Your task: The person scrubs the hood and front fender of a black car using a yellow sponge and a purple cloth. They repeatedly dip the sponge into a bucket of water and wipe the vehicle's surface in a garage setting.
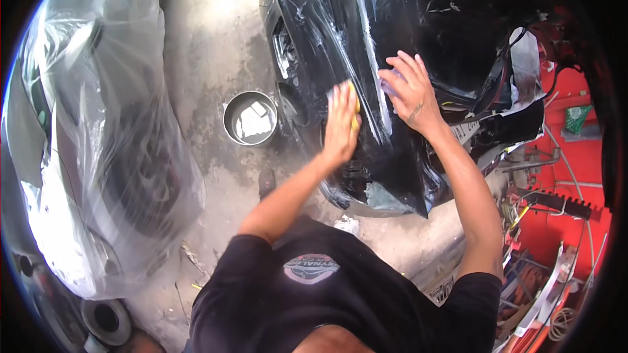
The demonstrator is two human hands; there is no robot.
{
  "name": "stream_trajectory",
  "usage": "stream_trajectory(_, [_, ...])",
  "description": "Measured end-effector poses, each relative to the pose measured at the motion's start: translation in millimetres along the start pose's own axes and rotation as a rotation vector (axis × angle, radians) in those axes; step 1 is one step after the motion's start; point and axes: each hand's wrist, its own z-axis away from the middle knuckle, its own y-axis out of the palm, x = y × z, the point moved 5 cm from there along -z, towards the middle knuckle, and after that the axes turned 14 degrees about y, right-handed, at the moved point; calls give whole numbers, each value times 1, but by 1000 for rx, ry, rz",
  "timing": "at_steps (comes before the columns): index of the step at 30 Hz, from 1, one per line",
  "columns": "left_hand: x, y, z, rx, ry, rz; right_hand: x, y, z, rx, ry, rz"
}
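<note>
A yellow sponge point(354, 108) is in my left hand point(341, 125), which presses it against the side of a black car's rear body panel point(314, 59). My right hand point(411, 93) lies higher on the same bodywork, close to a raised edge streaked with white. Its fingers curl over a pale purple pad or cloth point(390, 83), mostly hidden by the hand. The black panel looks wet and shiny, with whitish smears along its creases. Near its lower corner, a grey-green bare patch point(385, 197) shows.
A round bucket point(250, 143) of liquid stands on the concrete floor point(211, 54), left of the car. Clear plastic sheeting point(122, 157) covers another vehicle at left. The raised black trunk lid point(471, 34) is at upper right. Metal parts and hoses crowd the red wall point(579, 162).
</note>
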Motion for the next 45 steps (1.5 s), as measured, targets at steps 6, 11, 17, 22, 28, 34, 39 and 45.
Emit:
stream_trajectory(6, [121,-28,-103,-192,-106,-1,9,6,-2,-39,10,2])
stream_trajectory(11, [-31,15,-2,-17,-96,-15,5,1,-1,-53,83,12])
stream_trajectory(17, [50,-10,-43,-192,-127,-5,15,0,-8,-90,63,-24])
stream_trajectory(22, [66,-6,-49,-253,-249,19,18,4,-10,-83,58,9])
stream_trajectory(28, [16,3,-2,-194,-202,31,9,9,-5,-61,48,70])
stream_trajectory(34, [105,1,-16,-328,-360,93,11,15,-5,-59,0,69])
stream_trajectory(39, [61,-3,33,-285,-313,250,4,12,-4,-62,-1,47])
stream_trajectory(45, [153,-82,25,-585,-538,288,5,12,-8,-55,6,53])
